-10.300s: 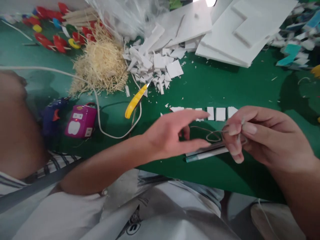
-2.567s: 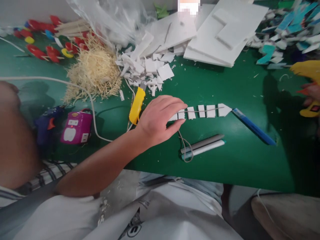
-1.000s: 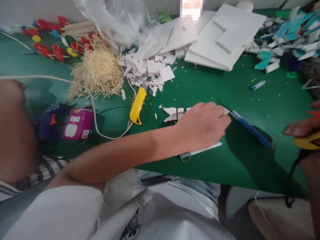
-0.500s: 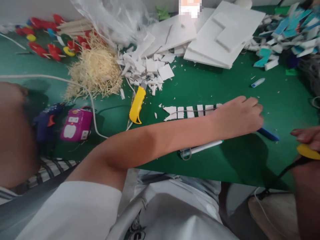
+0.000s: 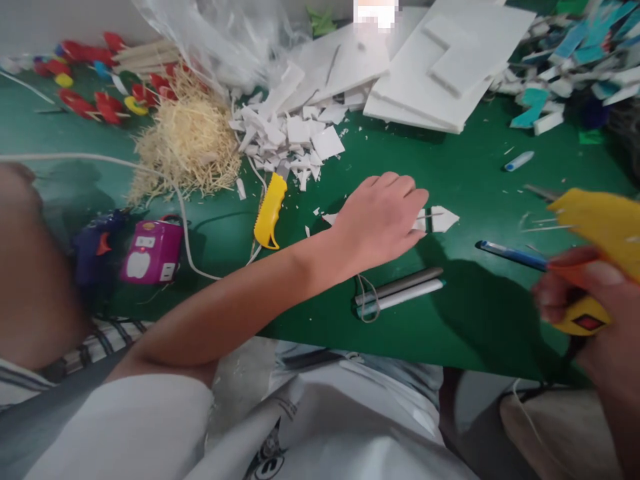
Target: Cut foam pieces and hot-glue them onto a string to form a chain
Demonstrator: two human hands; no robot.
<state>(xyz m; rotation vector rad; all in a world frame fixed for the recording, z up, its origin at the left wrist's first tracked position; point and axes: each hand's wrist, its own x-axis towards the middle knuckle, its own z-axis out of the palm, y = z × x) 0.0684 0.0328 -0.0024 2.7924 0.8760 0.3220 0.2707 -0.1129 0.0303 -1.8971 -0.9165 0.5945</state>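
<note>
Leaning over a green worktop, with the left hand laid back-up across the middle of a row of small white pieces. Covering most of the row, with the fingertips mostly hidden: cannot tell whether clamped on a piece or only resting over it. Holding a yellow glue gun in the right hand, closed around the handle at an orange trigger, and aimed leftward.

To do this well, as a judgement: keep the pieces flat, evenly spaced and in one line, with the thin grey cord straight along their middles. Press lightly, without nudging neighbours. Bring the probably hot tip in low from the right, clear of the left fingers, and give only a little glue at a time.

Lying directly under the left grip, and emerging just right of it as a pointed end piece crossed by the cord. Set well apart from the right grip, with a slim blue tool between. Visible nearer the body: a grey marker and a white marker, side by side, under a loop of cord.
</note>
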